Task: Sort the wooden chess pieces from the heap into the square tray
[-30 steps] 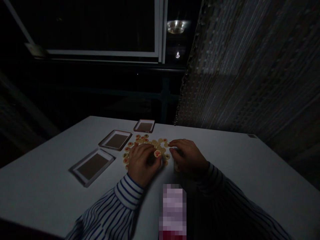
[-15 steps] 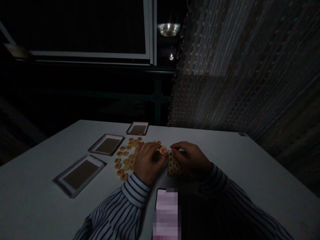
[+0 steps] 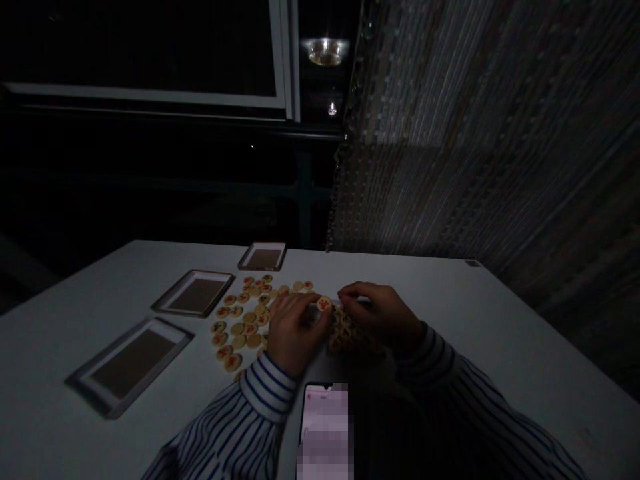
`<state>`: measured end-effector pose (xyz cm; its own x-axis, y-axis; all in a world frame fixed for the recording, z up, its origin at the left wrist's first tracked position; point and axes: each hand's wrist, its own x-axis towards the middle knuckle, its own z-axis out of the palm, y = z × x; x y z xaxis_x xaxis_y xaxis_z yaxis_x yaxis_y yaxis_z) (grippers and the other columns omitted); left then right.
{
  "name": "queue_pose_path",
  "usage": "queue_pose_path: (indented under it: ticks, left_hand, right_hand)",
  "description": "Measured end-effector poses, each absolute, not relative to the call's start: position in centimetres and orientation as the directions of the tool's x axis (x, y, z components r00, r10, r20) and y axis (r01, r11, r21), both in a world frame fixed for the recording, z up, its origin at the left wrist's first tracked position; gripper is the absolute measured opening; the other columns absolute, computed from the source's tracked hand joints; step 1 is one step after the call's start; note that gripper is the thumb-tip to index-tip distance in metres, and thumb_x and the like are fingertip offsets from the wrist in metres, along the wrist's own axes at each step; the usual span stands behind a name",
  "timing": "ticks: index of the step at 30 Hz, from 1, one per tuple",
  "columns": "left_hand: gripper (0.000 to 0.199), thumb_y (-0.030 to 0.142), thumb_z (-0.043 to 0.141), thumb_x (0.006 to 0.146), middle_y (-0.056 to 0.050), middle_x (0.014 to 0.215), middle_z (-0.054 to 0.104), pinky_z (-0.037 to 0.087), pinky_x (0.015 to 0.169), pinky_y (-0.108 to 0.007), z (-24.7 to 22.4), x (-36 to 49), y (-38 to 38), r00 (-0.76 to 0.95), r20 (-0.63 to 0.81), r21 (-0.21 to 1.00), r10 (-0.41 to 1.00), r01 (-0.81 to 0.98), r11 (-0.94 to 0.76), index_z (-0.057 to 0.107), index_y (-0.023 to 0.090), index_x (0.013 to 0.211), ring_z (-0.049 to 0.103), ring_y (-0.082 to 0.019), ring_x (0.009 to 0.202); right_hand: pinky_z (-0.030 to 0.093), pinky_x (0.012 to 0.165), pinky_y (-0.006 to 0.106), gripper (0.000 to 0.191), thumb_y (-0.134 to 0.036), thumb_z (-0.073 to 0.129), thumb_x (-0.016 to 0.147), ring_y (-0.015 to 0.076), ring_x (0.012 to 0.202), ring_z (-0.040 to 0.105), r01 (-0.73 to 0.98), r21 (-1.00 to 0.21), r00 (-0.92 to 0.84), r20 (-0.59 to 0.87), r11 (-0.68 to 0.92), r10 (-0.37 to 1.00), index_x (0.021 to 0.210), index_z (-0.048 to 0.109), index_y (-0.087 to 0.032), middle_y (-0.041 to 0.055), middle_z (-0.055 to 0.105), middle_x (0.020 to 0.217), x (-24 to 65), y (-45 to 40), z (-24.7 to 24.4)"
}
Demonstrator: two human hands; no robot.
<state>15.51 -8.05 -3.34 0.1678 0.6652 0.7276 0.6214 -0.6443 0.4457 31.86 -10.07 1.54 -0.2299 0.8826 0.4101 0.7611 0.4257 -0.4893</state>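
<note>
Between the thumb and forefinger of my left hand [image 3: 295, 330] is a round wooden Chinese chess piece [image 3: 324, 304], its red character facing me. My right hand [image 3: 383, 313] is just to the right, thumb and fingertips drawn together in a pinch; the dim light hides whether anything is in them. Below and between the hands, packed chess pieces [image 3: 343, 330] lie in rows, partly covered by my right hand and its shadow. To the left of my left hand spread many loose chess pieces [image 3: 250, 329], some showing red or dark characters, others plain side up.
Three shallow open box trays, a near one [image 3: 133, 360], a middle one [image 3: 197, 293] and a far one [image 3: 263, 257], lie along the left of the white table [image 3: 480, 333]. A phone [image 3: 325, 413] lies in front of me. A bead curtain [image 3: 425, 167] hangs beyond the table's right side.
The view has turned slightly to the right, so the trays and loose pieces appear farther left. Both hands keep nearly the same pose, the left still with the red-marked piece.
</note>
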Motion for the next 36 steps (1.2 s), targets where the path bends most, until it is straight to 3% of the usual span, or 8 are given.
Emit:
queue_pose_path:
  ticks: [11, 21, 36]
  left_hand:
    - [0.015, 0.03, 0.058, 0.071, -0.003, 0.075, 0.066, 0.041, 0.08, -0.038, -4.9, 15.4, -8.3, 0.177, 0.718, 0.455, 0.673, 0.613, -0.647, 0.06, 0.019, 0.081, 0.059, -0.018, 0.075]
    - [0.015, 0.03, 0.06, 0.069, -0.003, 0.076, 0.067, 0.04, 0.083, -0.04, -5.3, 15.3, -8.4, 0.185, 0.731, 0.46, 0.656, 0.576, -0.675, 0.06, 0.02, 0.081, 0.06, -0.017, 0.074]
    - [0.014, 0.03, 0.058, 0.072, -0.002, 0.075, 0.066, 0.039, 0.084, -0.039, -5.4, 15.4, -8.4, 0.214, 0.717, 0.46, 0.664, 0.571, -0.68, 0.061, 0.021, 0.081, 0.059, -0.016, 0.074]
  right_hand:
    - [0.046, 0.068, 0.023, 0.014, -0.024, 0.052, 0.076, 0.0114, 0.073, 0.06, 0.636, -0.653, -0.289, 0.293, 0.411, 0.912, 0.084, 0.061, -0.018, 0.0006, 0.066, 0.08, 32.2, -9.5, 0.4]
    - [0.048, 0.065, 0.025, 0.022, -0.035, 0.054, 0.075, 0.0121, 0.072, 0.061, 0.567, -0.744, -0.31, 0.203, 0.353, 0.929, 0.086, 0.061, -0.018, 0.0018, 0.066, 0.08, 32.1, -9.5, 0.2]
    - [0.049, 0.066, 0.026, 0.021, -0.035, 0.055, 0.074, 0.0123, 0.072, 0.061, 0.539, -0.772, -0.316, 0.184, 0.336, 0.931, 0.085, 0.061, -0.019, 0.0013, 0.066, 0.079, 32.2, -9.2, -0.6]
